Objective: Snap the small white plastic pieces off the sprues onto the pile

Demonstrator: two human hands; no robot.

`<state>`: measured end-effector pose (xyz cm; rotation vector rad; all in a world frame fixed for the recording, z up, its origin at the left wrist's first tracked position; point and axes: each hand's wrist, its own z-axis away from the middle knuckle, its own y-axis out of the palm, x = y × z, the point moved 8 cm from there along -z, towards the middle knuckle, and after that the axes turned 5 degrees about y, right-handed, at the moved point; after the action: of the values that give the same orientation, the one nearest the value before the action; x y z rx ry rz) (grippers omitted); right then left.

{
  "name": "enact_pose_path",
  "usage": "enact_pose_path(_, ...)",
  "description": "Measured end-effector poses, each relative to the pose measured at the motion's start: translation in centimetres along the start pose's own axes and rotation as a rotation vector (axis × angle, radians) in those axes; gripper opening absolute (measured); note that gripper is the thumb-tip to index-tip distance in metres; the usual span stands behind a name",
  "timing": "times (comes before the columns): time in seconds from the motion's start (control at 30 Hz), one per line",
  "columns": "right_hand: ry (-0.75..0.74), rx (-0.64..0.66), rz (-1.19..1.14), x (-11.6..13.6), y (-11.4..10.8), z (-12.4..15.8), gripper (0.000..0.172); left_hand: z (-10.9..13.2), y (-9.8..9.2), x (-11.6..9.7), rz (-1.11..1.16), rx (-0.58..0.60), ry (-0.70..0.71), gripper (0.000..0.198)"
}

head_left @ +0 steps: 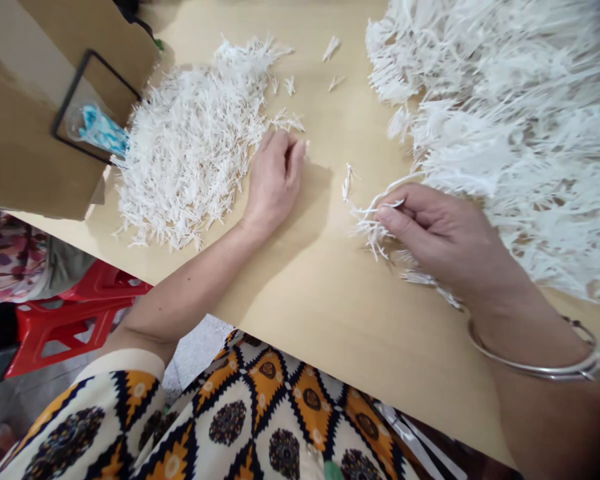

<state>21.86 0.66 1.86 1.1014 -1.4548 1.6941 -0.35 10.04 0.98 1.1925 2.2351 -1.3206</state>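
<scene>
My left hand (274, 177) rests on the wooden table (320, 293) at the right edge of a heap of small white plastic pieces (190, 150), fingers curled with a small white piece at the fingertips. My right hand (443, 237) pinches a cluster of white plastic strands (375, 223) at the near edge of a large tangled mass of white plastic strands (510, 127). A metal bangle (540, 367) circles my right wrist.
A cardboard box (35, 100) with a black wire frame and a blue-white packet (103, 130) stands at the far left. A few loose white pieces (347, 181) lie between the hands. A red plastic stool (75, 317) and patterned fabric sit below the table's edge.
</scene>
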Motion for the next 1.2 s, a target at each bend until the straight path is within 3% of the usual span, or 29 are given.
enact_pose_path(0.17, 0.008, -0.076, -0.002, -0.2, 0.0, -0.1, 0.015, 0.2, -1.3, 1.7, 0.086, -0.145, -0.141, 0.070)
enact_pose_path(0.3, -0.008, -0.096, -0.052, 0.1, 0.0, 0.0, 0.015, 0.3, -2.5, -0.5, 0.036, -0.169, -0.062, 0.073)
enact_pose_path(0.37, 0.008, -0.110, -0.088, -0.1, -0.1, 0.0, 0.014, 0.3, -2.3, -2.5, 0.061, -0.091, 0.042, 0.058)
enact_pose_path(0.43, 0.036, -0.130, -0.134, -0.5, -0.2, 0.0, 0.012, 0.5, -1.4, -4.6, 0.127, 0.067, 0.152, 0.041)
enact_pose_path(0.5, 0.045, -0.158, -0.190, -0.8, -0.3, 0.0, 0.008, 0.9, -0.5, -6.2, 0.191, 0.184, 0.247, 0.035)
enact_pose_path(0.6, 0.041, -0.191, -0.270, -1.0, -0.2, 0.0, 0.006, 1.3, -0.2, -7.6, 0.238, 0.195, 0.371, 0.041)
enact_pose_path(0.7, 0.059, -0.224, -0.319, -1.1, -0.2, 0.0, 0.008, 1.8, 0.4, -8.0, 0.233, 0.226, 0.431, 0.041)
enact_pose_path(0.97, -0.001, -0.209, -0.295, -0.7, 0.0, -0.2, 0.005, 2.5, 2.2, -8.1, 0.149, 0.407, 0.390, 0.046)
enact_pose_path(1.2, -0.029, -0.179, -0.259, -1.0, 0.3, -0.3, 0.008, 2.6, 2.7, -7.7, 0.100, 0.440, 0.385, 0.045)
